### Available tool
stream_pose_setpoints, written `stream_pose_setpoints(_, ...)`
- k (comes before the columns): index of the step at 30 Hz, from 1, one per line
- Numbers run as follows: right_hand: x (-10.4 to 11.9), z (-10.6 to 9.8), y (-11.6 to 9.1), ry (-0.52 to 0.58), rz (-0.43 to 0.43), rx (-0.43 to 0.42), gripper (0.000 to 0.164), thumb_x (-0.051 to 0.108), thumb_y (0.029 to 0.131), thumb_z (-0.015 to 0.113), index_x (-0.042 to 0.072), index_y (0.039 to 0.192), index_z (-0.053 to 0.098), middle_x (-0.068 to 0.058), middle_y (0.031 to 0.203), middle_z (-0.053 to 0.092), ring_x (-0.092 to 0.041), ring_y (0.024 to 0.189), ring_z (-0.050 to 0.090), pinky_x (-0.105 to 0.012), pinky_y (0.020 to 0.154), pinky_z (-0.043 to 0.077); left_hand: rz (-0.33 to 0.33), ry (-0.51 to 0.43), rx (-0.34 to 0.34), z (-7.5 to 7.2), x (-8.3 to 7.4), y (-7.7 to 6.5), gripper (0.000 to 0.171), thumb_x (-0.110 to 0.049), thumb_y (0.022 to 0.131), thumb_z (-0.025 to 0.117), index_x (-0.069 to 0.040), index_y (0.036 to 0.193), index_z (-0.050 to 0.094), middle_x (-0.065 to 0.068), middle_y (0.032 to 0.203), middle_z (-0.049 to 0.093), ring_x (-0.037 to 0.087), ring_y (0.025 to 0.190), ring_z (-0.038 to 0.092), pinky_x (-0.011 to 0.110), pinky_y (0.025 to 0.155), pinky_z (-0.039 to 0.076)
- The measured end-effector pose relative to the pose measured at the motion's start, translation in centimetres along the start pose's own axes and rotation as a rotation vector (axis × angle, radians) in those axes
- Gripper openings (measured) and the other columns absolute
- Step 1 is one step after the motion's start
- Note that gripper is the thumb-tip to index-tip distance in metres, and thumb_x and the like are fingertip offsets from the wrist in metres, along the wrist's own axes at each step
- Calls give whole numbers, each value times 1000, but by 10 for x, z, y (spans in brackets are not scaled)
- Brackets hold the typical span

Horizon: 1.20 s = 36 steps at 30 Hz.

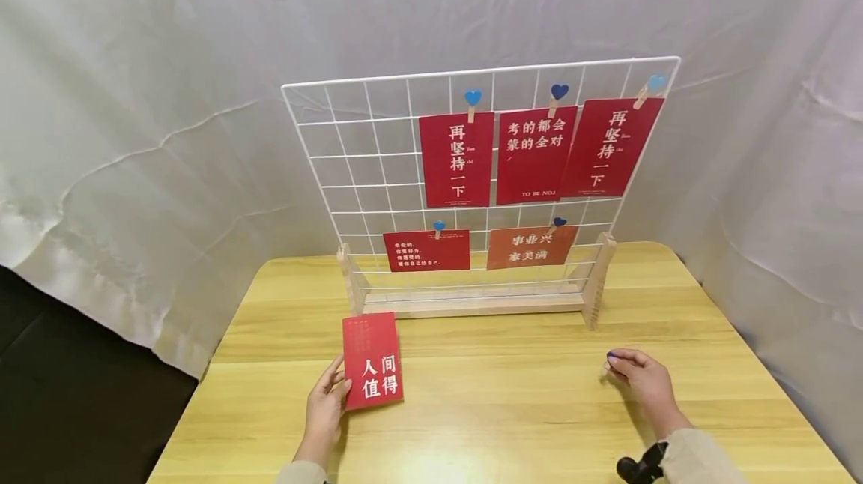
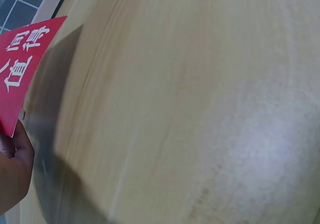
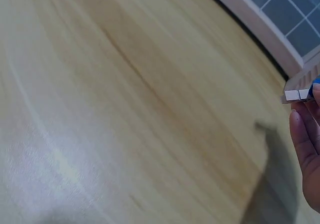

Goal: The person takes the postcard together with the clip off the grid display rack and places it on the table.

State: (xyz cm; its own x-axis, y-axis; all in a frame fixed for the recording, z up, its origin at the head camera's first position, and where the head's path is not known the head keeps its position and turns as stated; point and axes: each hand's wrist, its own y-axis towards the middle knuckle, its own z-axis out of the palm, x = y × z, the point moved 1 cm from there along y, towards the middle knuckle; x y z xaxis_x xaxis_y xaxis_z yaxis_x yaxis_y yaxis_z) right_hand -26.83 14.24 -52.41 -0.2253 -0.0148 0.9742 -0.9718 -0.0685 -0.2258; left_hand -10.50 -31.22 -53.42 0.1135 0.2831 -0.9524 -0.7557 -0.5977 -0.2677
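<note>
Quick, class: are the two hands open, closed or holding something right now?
Left hand: holding a red card with white Chinese characters.
Right hand: pinching a blue-topped wooden clothespin.

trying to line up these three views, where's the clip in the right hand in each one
Head: the clip is right of centre, below mid-height, held in the right hand.
Left wrist: not in it.
Right wrist: at the right edge, near mid-height.
Shared landmark: the rack, around the middle in the head view, top left corner in the left wrist view, top right corner in the right wrist view.
</note>
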Motion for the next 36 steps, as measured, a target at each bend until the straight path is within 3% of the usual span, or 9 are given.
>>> stream_pose_setpoints(5,-5,-1,-1,-80,40,2,34,11,79,62,-10,104,54,6,79,61,-3,72,58,-22,70,49,-27,12,2,-4,3,-1,49,4,83,48,-4,130,36,3,97,48,9,76,55,28,69,50)
stream_pose_setpoints(9,-11,-4,1,-137,54,3,44,11,79,62,-16,110,46,7,81,59,0,72,57,-21,70,48,-33,14,6,-5,5,-1,48,4,84,47,-3,130,35,3,97,49,9,77,55,28,68,50)
stream_pose_setpoints(19,-15,-5,1,-161,55,-5,38,8,80,60,-17,107,48,3,79,61,-3,69,58,-21,68,49,-33,65,19,-5,6,-1,48,7,82,47,0,129,36,4,93,51,11,74,55,29,66,50)
stream_pose_setpoints(26,-18,-5,5,-173,46,2,43,8,80,60,-18,110,46,4,79,61,-2,69,57,-21,66,49,-40,127,21,-6,8,2,49,10,81,46,1,128,37,13,99,53,14,74,56,31,63,50)
stream_pose_setpoints(32,-20,-5,10,-228,3,-3,41,7,81,59,-19,110,46,4,79,61,-1,68,57,-20,64,49,-55,196,17,-4,6,4,48,12,79,46,4,126,38,20,102,51,18,76,55,34,62,50)
stream_pose_setpoints(36,-23,-4,13,-267,-42,-28,35,2,80,57,-20,106,48,3,77,62,0,67,57,-19,63,49,-77,229,9,-4,4,6,47,12,80,44,5,125,39,18,98,50,20,78,53,34,63,50)
